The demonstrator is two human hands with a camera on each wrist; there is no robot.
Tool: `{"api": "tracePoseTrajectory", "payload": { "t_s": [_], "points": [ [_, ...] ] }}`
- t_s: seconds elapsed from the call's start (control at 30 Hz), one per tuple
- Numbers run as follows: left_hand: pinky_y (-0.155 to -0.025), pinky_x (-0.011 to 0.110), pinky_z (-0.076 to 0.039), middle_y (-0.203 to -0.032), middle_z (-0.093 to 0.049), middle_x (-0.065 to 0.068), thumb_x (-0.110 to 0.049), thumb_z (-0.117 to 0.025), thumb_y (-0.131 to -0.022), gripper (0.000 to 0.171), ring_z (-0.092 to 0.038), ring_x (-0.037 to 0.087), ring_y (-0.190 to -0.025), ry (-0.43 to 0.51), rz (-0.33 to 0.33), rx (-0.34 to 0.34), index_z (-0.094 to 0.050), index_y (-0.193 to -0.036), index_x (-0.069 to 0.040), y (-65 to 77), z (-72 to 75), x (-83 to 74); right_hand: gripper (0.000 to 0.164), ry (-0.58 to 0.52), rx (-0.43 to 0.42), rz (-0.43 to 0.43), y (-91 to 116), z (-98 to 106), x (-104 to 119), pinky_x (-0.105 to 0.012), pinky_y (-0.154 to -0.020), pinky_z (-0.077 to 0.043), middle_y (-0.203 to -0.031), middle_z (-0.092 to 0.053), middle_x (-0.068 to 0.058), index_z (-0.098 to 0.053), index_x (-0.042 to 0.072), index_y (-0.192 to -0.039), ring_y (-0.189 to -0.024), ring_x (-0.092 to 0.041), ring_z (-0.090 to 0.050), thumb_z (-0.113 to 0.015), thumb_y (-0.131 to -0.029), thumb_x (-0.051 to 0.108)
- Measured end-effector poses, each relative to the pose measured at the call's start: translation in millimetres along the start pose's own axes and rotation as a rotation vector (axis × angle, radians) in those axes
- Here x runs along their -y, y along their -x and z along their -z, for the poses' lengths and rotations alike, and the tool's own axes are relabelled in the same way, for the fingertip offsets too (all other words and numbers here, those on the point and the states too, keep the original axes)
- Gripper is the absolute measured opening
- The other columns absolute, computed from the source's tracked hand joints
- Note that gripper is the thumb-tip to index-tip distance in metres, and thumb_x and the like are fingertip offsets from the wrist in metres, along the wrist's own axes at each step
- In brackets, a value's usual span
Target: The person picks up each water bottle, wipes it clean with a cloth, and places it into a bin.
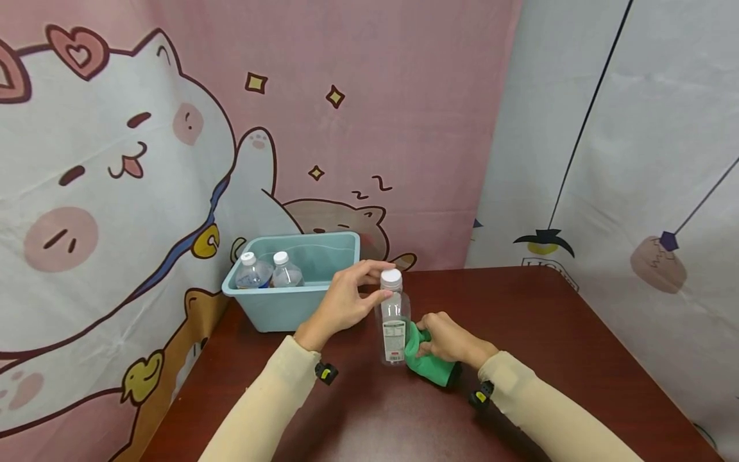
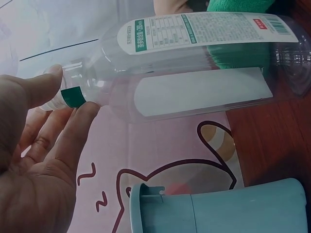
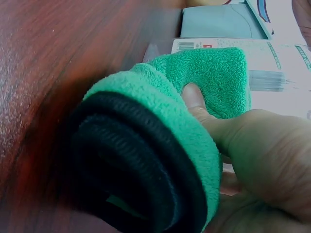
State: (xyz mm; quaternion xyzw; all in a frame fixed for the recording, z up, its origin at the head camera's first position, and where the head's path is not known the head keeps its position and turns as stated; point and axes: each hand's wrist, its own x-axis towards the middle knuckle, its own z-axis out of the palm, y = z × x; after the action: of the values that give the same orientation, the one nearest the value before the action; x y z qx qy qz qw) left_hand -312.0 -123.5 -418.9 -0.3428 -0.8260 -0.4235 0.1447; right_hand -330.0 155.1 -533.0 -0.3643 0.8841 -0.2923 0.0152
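A clear plastic bottle [image 1: 394, 321] with a white cap stands upright on the table, its printed label towards me. My left hand [image 1: 352, 292] pinches it at the neck, just under the cap; in the left wrist view the thumb and fingers lie on either side of the neck. On the bottle's right, my right hand [image 1: 450, 340] grips a fluffy green cloth [image 1: 430, 366] with a black edge. The right wrist view shows the cloth [image 3: 209, 82] bunched over, thumb pressed into it, its green part against the bottle's side.
A light blue plastic bin [image 1: 283, 308] stands behind my left hand at the back left of the table. Inside it are two more clear bottles [image 1: 287, 274] with white caps. The dark red-brown table [image 1: 531, 333] meets printed wall cloths [image 1: 404, 128] at the back and sides.
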Motion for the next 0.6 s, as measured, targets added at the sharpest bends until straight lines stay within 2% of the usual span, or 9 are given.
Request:
{"api": "tracePoseTrajectory", "payload": {
  "t_s": [0.13, 0.27, 0.47, 0.6],
  "points": [
    [-0.106, 0.041, -0.070, -0.127, -0.082, 0.006, -0.011, -0.093, -0.102, 0.054, -0.087, 0.022, -0.116, -0.014, 0.002, 0.008, -0.074, -0.152, -0.011, -1.7, 0.4, -1.7, 0.024, -0.020, -0.011, 0.004, 2.1, -0.3, -0.9, -0.020, -0.072, -0.060, -0.107, -0.090, 0.000, -0.091, 0.012, -0.117, -0.092, -0.004, -0.078, -0.092, -0.097, -0.001],
    [-0.106, 0.041, -0.070, -0.127, -0.083, 0.006, -0.011, -0.093, -0.101, 0.054, -0.087, 0.023, -0.115, -0.022, -0.005, 0.008, -0.074, -0.152, -0.010, -3.2, -1.2, -1.6, 0.026, -0.005, -0.048, -0.008, 5.1, 0.4, -0.6, -0.021, -0.074, -0.059, -0.104, -0.088, 0.003, -0.090, 0.014, -0.115, -0.093, -0.005, -0.077, -0.087, -0.099, -0.007],
    [-0.106, 0.050, -0.070, -0.126, -0.082, 0.005, -0.011, -0.093, -0.101, 0.054, -0.087, 0.023, -0.114, -0.009, -0.002, 0.003, -0.074, -0.151, -0.013, -3.8, -1.6, -1.6, 0.024, 0.040, -0.148, -0.006, 6.3, 11.0, 7.0, -0.028, -0.083, -0.064, -0.110, -0.086, 0.002, -0.088, 0.012, -0.117, -0.099, -0.008, -0.076, -0.089, -0.098, -0.002],
    [-0.105, 0.046, -0.070, -0.126, -0.083, 0.006, -0.011, -0.093, -0.102, 0.053, -0.087, 0.023, -0.114, -0.004, -0.004, 0.008, -0.074, -0.151, -0.012, -3.9, -1.1, -2.1, 0.027, 0.040, -0.208, -0.014, 6.1, 23.4, 15.3, -0.032, -0.088, -0.067, -0.115, -0.087, -0.001, -0.088, 0.008, -0.122, -0.103, -0.011, -0.078, -0.091, -0.096, -0.001]
  ]
}}
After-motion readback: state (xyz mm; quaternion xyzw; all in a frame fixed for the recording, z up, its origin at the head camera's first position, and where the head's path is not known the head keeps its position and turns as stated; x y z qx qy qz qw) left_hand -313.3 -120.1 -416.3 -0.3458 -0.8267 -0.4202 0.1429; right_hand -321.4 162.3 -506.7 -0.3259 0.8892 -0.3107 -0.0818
